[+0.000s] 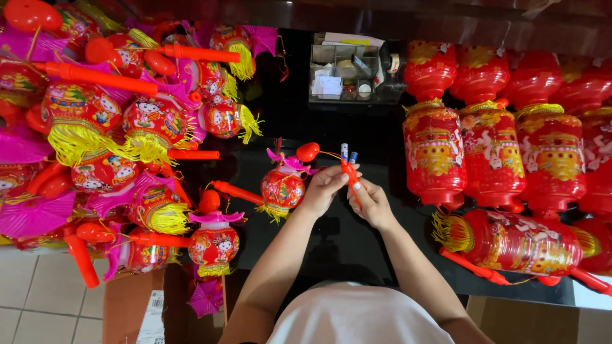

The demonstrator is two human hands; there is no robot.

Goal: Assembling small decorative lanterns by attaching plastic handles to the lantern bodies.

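Both hands met over the black worktop [357, 236], the left hand [324, 186] and right hand [371, 202] pinched on an orange handle [350, 173] with two batteries [348, 153] protruding, which might slip out if tilted.

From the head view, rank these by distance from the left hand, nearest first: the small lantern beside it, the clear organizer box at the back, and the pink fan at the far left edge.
1. Small lantern, just left of the left hand.
2. Clear organizer box, behind, at the table's back edge.
3. Pink fan, at the far left edge.
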